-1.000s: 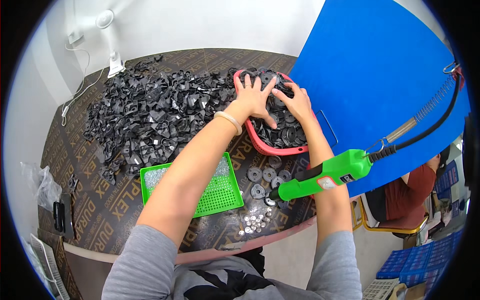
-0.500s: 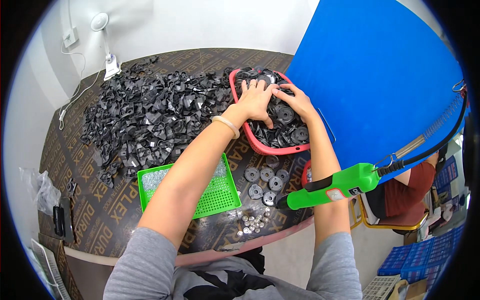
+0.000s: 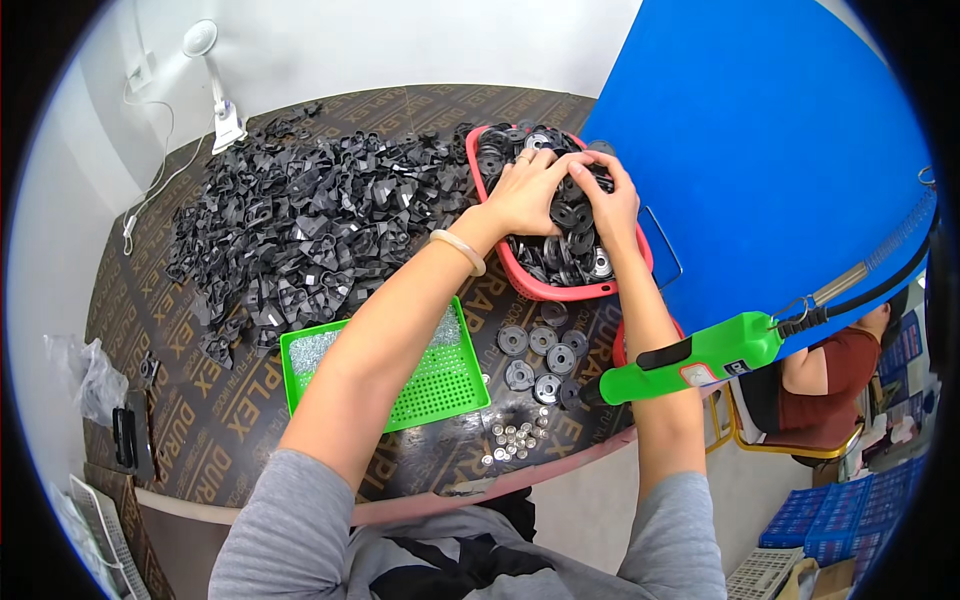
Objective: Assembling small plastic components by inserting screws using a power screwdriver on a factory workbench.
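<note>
Black round discs with centre holes (image 3: 572,215) fill a red plastic basket (image 3: 560,292) at the far middle of the table. Into this heap reach both of my hands, thumbs and fingertips close together, forming a ring round a clump of discs. My left hand (image 3: 527,196), with a ring on a finger and a pale bangle at the wrist, curves along the clump's left side. Curled against its right side is my right hand (image 3: 612,203). The fingertips are partly hidden among the discs.
Black angular plastic parts (image 3: 310,220) lie heaped at left. A green tray (image 3: 440,385) holds small silvery pieces. Loose discs (image 3: 543,341) and small metal parts (image 3: 515,440) lie nearer. A green power screwdriver (image 3: 700,360) hangs over my right forearm. Another person (image 3: 830,375) sits at right.
My hands have gone from spread fingers over the discs to cupping a clump between them, thumbs drawn closer together. The whole view has shifted slightly.
</note>
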Tool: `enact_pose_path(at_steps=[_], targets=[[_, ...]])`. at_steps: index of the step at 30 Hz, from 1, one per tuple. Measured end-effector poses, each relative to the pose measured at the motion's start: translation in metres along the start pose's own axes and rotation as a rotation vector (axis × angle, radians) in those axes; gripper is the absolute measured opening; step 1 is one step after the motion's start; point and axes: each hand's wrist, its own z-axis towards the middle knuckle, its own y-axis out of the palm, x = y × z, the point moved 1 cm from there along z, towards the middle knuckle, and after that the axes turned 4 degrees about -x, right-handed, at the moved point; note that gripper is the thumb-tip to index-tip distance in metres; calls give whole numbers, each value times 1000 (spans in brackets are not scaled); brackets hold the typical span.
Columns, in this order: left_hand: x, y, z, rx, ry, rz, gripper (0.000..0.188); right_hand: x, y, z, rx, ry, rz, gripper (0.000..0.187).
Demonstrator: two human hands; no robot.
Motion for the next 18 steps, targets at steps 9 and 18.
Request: enact_pose_path(at_steps=[9,18], targets=[[35,-12,-12,239,139,1,82,-35,-12,-28,206,-181,39,42],[72,-16,-57,421,294,88,68,-64,-12,-91,312,-131,317,30]])
